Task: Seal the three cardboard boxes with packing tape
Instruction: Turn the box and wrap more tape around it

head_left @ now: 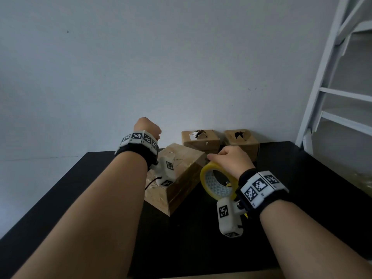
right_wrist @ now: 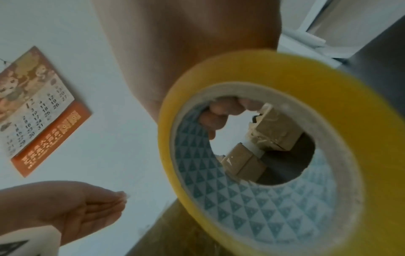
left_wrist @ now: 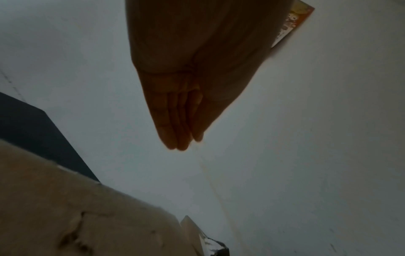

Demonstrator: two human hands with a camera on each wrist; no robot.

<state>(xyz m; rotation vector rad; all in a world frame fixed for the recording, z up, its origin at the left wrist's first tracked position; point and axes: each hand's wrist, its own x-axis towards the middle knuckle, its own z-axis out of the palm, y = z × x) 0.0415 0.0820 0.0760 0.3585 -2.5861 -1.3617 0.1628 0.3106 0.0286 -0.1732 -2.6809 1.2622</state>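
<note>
A white wall [head_left: 181, 67] fills the far side, with a white ladder-like frame [head_left: 332, 81] at the far right and a calendar [right_wrist: 37, 110] hanging on the wall. Below it lies the black counter [head_left: 201, 238]. The largest cardboard box [head_left: 181, 178] sits near the middle of the counter, turned cornerwise, its top glossy with tape. Two smaller boxes stand far back by the wall: one [head_left: 200, 140] just beyond the big box, the other [head_left: 241, 141] to its right, both with torn, dark openings in their tops. The yellow tape roll [head_left: 218, 183] is held upright just right of the big box, above the counter. The right hand [head_left: 233, 161] has its grip closed round the roll's upper rim, fingers [right_wrist: 215, 117] curling into the core. The left hand [head_left: 148, 127] is raised over the big box's far left side, grip wide, fingers [left_wrist: 175, 124] straight and together, holding nothing.
</note>
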